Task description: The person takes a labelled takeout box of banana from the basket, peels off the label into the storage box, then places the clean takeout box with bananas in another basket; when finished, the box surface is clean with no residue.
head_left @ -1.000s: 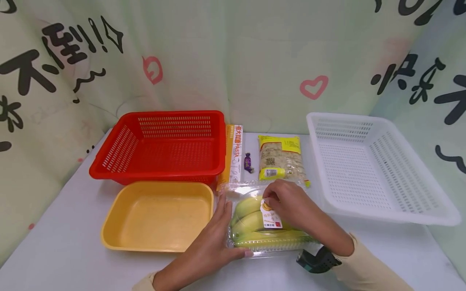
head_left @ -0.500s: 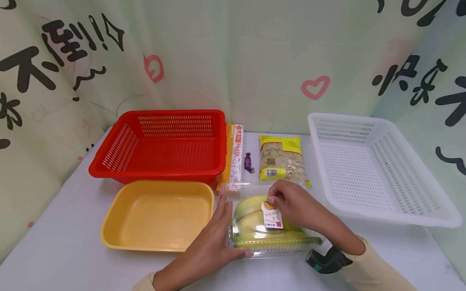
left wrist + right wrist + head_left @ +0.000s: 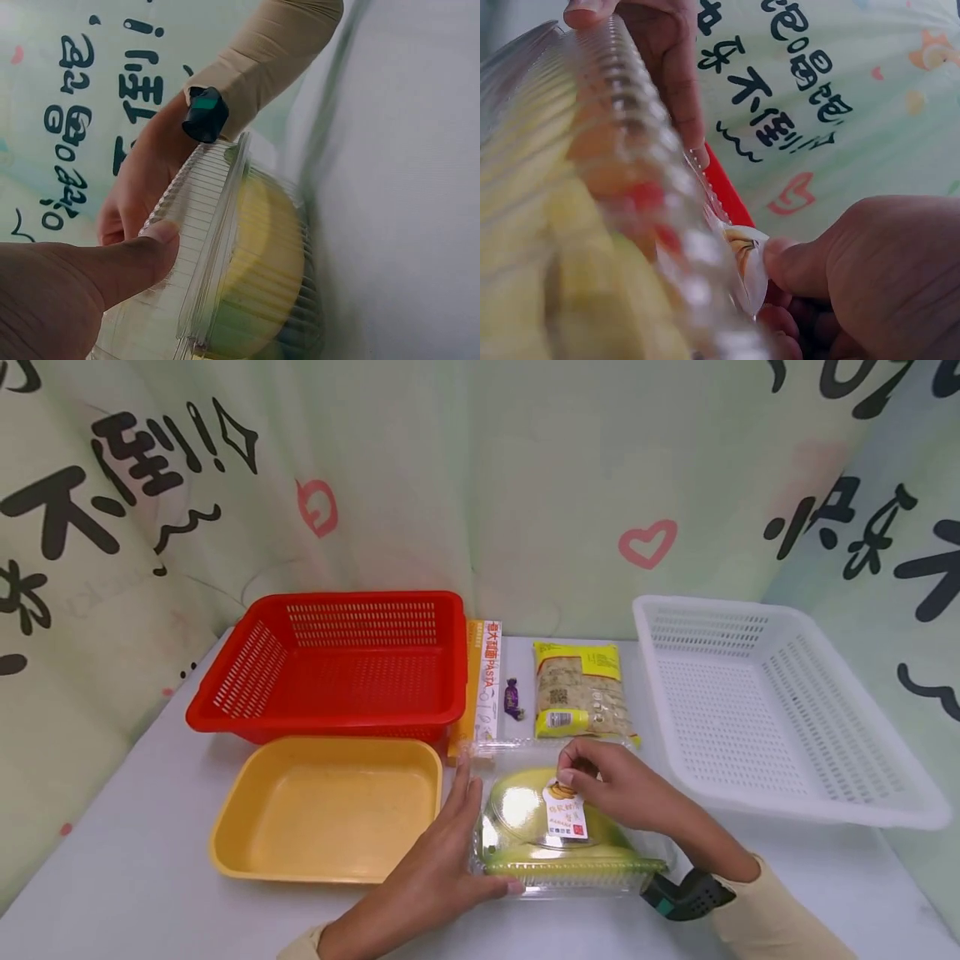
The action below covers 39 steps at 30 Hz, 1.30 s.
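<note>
A clear plastic clamshell box point(image 3: 510, 887) of bananas point(image 3: 517, 793) lies at the front middle of the table. My left hand point(image 3: 446, 852) braces its left side in the head view, with straight fingers along the side and the thumb at the front edge. In the left wrist view the thumb point(image 3: 154, 244) presses on the ridged plastic. On top of the box is a white sticker label point(image 3: 566, 817) with a banana picture. My right hand point(image 3: 626, 785) pinches the label's upper edge between thumb and forefinger; in the right wrist view this edge of the label point(image 3: 751, 262) is lifted and bent.
A red basket point(image 3: 360, 727) stands behind a yellow basin point(image 3: 330, 868) on the left. Behind the box lie a pasta pack point(image 3: 487, 689), a purple-wrapped candy point(image 3: 512, 697) and a yellow-topped bag point(image 3: 581, 689). A white basket point(image 3: 735, 718) stands on the right.
My right hand has shifted slightly to the right, still pinching the label's upper edge. The left hand keeps its place at the side of the box.
</note>
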Available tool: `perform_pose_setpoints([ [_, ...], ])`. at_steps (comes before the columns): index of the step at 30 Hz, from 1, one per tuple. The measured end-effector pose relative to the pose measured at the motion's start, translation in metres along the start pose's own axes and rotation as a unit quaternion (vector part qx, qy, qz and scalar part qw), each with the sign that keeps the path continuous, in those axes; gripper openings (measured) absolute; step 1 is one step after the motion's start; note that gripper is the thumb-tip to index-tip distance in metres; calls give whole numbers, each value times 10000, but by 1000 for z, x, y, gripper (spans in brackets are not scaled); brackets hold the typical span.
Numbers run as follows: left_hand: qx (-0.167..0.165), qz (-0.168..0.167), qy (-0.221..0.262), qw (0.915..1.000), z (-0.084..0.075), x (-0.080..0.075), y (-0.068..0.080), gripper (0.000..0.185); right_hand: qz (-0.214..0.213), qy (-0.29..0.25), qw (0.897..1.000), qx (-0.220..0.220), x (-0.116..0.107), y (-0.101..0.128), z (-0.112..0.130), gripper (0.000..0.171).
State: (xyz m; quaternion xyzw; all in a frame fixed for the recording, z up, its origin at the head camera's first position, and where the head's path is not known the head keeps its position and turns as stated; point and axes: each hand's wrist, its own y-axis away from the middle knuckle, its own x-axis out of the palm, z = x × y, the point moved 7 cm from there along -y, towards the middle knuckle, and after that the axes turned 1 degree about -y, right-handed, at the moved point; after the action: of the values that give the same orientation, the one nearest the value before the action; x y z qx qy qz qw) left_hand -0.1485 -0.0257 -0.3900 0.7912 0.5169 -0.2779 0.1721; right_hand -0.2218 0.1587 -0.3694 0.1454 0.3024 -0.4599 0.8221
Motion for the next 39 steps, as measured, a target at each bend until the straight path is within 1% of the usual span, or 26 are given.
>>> perform_pose_setpoints([
  [3,-16,6,-20,10000,0,0,1,118,210,-494,9986,-25,-1,1,-4,6],
  [6,13,-10,-67,10000,-1,0,2,118,319,-629,9975,5,-2,1,-5,6],
  [11,68,-66,-119,9999,-1,-1,2,116,312,-212,9991,-216,-1,2,4,5],
  [15,75,-102,-132,9998,0,-1,2,116,56,55,9995,-292,-1,4,9,6],
  [17,67,-80,-127,9999,1,0,2,116,-47,149,9996,-225,-1,5,9,13],
  [19,54,-40,-102,9999,1,1,1,115,-51,354,9992,-204,0,7,9,25],
  [21,20,5,-95,10000,1,1,1,115,8,730,9970,-256,2,8,11,33],
  [22,7,25,-89,10000,1,2,0,115,25,937,9951,-319,3,9,12,33],
  [23,-17,47,-85,10000,1,2,0,116,9,1140,9927,-402,3,10,13,32],
  [25,-15,60,-96,9999,0,2,0,116,-140,1445,9875,-614,4,10,16,20],
  [27,7,53,-102,9999,0,2,0,116,-372,1510,9846,-798,3,11,17,13],
  [28,22,46,-104,9999,0,2,0,116,-515,1486,9832,-929,3,11,18,12],
  [30,58,29,-96,9999,0,2,0,116,-813,1447,9780,-1260,1,13,20,17],
  [34,109,-17,-115,9999,0,2,1,117,-1266,1472,9624,-1900,-4,20,24,25],
  [36,142,-51,-138,9998,0,1,1,118,-1354,1397,9572,-2140,-6,22,25,28],
  [39,194,-97,-179,9996,-1,1,2,119,-1383,1088,9516,-2522,-9,24,26,31],
])
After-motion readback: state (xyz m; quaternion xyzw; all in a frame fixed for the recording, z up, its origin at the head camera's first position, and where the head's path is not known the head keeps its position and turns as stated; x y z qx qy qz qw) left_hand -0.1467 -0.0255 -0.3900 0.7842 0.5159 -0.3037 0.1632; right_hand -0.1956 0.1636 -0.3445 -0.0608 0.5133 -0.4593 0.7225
